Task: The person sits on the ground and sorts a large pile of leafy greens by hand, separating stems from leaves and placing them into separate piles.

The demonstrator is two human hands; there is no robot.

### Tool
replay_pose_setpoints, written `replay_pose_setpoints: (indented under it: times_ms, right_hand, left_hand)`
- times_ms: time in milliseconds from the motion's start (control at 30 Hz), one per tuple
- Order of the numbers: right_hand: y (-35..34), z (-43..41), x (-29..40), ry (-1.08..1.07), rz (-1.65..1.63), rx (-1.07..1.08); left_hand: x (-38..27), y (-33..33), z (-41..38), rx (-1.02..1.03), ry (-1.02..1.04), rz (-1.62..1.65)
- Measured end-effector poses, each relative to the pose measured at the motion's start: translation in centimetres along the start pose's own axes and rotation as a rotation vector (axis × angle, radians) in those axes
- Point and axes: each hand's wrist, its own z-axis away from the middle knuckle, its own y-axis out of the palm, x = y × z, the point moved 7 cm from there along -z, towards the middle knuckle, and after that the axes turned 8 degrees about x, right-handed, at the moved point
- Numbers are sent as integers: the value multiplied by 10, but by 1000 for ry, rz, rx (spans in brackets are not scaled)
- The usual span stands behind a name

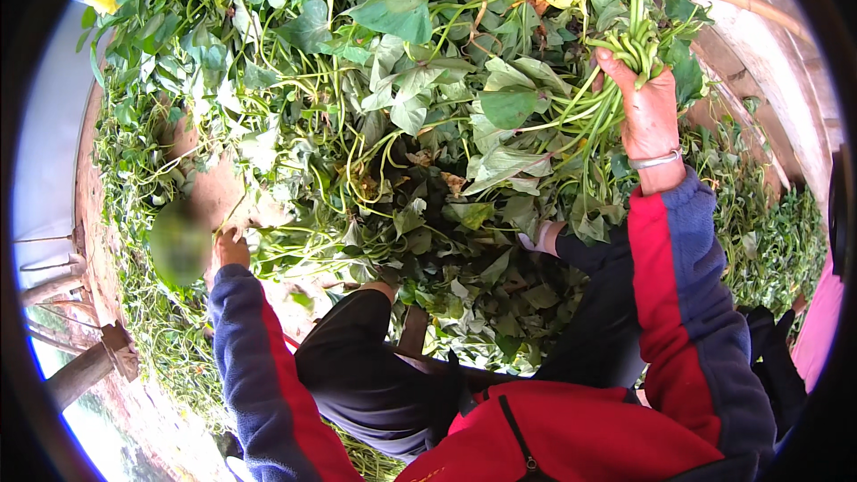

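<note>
My right hand (646, 107) is raised at the upper right, closed around a bundle of green leaf stems (633, 47). Their thick ends stick up above the fist. Long stalks and broad leaves of the same bundle trail down and to the left. At the left, my left hand (231, 249) is curled low among the vines, with a thin stem (232, 211) rising beside its fingers. Its fingertips are hidden, so I cannot tell whether it grips that stem. A large heap of leafy vines, apparently sweet potato (402, 87), spreads before me, with some yellowed and browned leaves.
My knees (355, 328) are bent beside the heap. More vines lie along the left (161, 341) and right (776, 234). A curved wooden pole (736, 3) crosses the upper right; a timber beam (84, 375) stands lower left. Someone's pink clothing (820, 321) shows at the right edge.
</note>
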Motion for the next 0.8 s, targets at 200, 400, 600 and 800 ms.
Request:
replay_pose_setpoints:
  times_ms: [200, 400, 600, 800]
  right_hand:
    - [5, 0, -1, 8, 13, 12]
    - [6, 0, -3, 27, 14, 4]
    - [7, 1, -7, 46, 25, 12]
    - [9, -1, -9, 44, -10, 29]
  left_hand:
    - [-113, -6, 4, 123, 223, 207]
    - [-188, 44, 32, 309, 397, 22]
    - [-209, 132, 52, 567, 328, -133]
    - [-216, 179, 65, 584, 316, -141]
